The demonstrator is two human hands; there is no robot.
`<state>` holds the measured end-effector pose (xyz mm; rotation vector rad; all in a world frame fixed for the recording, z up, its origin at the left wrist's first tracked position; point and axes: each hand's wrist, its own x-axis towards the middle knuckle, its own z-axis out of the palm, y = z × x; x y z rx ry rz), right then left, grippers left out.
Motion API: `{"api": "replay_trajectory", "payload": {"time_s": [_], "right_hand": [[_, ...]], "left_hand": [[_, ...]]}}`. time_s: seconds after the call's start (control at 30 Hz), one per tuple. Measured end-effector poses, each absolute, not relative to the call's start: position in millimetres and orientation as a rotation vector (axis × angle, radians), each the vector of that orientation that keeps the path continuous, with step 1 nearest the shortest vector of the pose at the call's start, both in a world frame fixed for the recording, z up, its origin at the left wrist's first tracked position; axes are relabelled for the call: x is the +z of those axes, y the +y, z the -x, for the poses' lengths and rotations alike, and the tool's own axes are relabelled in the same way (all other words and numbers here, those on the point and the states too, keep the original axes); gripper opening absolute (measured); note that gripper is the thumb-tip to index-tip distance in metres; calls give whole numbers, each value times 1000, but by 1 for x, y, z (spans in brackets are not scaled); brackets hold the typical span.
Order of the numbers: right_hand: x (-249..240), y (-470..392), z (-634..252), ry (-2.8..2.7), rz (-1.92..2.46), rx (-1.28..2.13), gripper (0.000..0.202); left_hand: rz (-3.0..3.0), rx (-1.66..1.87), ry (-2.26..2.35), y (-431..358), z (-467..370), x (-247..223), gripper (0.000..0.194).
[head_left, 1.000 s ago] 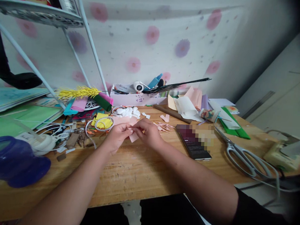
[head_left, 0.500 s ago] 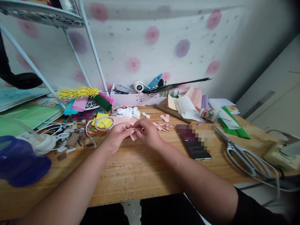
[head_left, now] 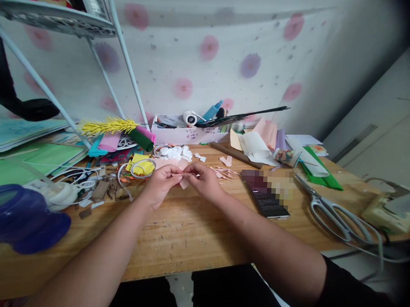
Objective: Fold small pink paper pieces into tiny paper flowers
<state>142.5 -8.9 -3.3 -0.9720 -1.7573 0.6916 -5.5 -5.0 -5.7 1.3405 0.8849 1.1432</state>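
Above the middle of the wooden table (head_left: 188,234), my left hand (head_left: 161,183) and my right hand (head_left: 203,181) meet at the fingertips. Both pinch a small pale pink paper piece (head_left: 183,183), whose lower end hangs below the fingers. Beyond my hands lies a pink sheet (head_left: 170,162) with white crumpled pieces (head_left: 179,153) behind it. Thin twisted pink strips (head_left: 226,173) lie just right of my right hand. Yellow paper pieces (head_left: 141,164) sit inside a white ring to the left.
A phone (head_left: 266,197) and large scissors (head_left: 334,213) lie to the right. At the left are a blue tape dispenser (head_left: 22,218), cables and brown scraps (head_left: 101,190). A white box (head_left: 192,135) and a brown roll (head_left: 235,155) are at the back.
The fingers of my right hand have shifted slightly around the pink paper piece. Both hands stay together in nearly the same place.
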Motion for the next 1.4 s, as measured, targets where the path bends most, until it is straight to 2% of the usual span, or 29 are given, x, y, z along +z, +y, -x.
{"api": "replay_trajectory", "payload": {"time_s": [0.27,0.67,0.87,1.4], "right_hand": [[-6,-9,-142,-1777,931,580,4],[-9,-7,-141,-1731,884,879,5],[-5,-9,-141,-1680,836,923,2],[-10,-2,-143,-1633,829,1063,8]], "left_hand": [[-1369,1124,940,-8,4,-4,19],[-1426,1174,878,-8,5,-3,15],[-1411,1131,865,-9,4,-3,14],[-1483,1122,923,-8,4,-2,13]]}}
